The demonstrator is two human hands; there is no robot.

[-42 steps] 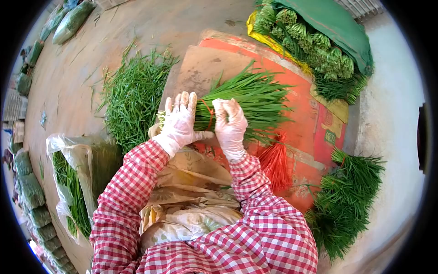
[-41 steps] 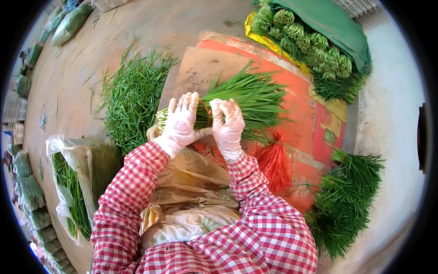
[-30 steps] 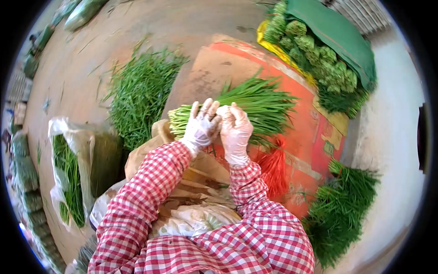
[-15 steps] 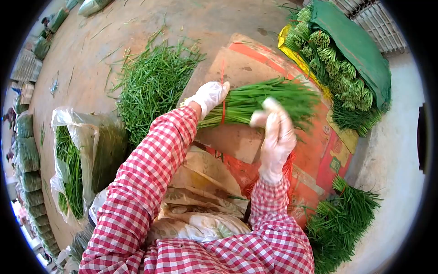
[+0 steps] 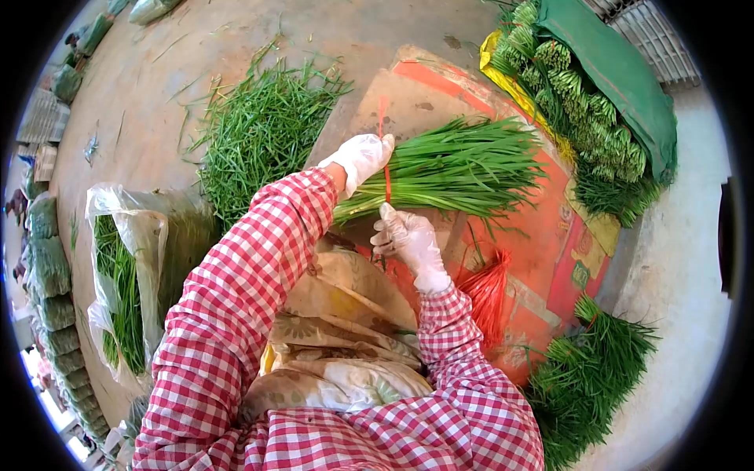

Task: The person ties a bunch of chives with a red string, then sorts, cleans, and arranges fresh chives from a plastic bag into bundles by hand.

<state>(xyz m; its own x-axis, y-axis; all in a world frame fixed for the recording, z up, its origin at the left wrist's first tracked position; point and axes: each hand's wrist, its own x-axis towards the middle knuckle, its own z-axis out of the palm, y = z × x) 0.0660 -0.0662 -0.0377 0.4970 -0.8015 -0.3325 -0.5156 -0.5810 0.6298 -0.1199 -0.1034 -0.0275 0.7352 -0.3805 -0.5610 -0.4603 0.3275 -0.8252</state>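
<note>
A bundle of green chives [image 5: 463, 161] lies across a flattened cardboard sheet [image 5: 393, 102], leaf tips to the right. A red tie strip [image 5: 388, 184] crosses its stem end. My gloved left hand [image 5: 364, 161] is closed at the bundle's upper edge, gripping the strip, whose loose end sticks up past the fingers. At the lower edge my gloved right hand [image 5: 408, 239] is curled, thumb and forefinger pinched where the strip comes down. Its small end there is hidden by the fingertips.
Loose green trimmings [image 5: 263, 133] are heaped at left, behind a plastic bag of chives [image 5: 126, 275]. Red strips [image 5: 488, 294] lie on the cardboard. Another chive pile [image 5: 589, 385] sits lower right. Stacked bundles [image 5: 581, 102] under a green cover [image 5: 613, 63] stand upper right.
My right hand has moved left and down from the leaves to the tie strip, its fingers closing there. The leaves have spread out flatter. My left hand has stayed at the strip.
</note>
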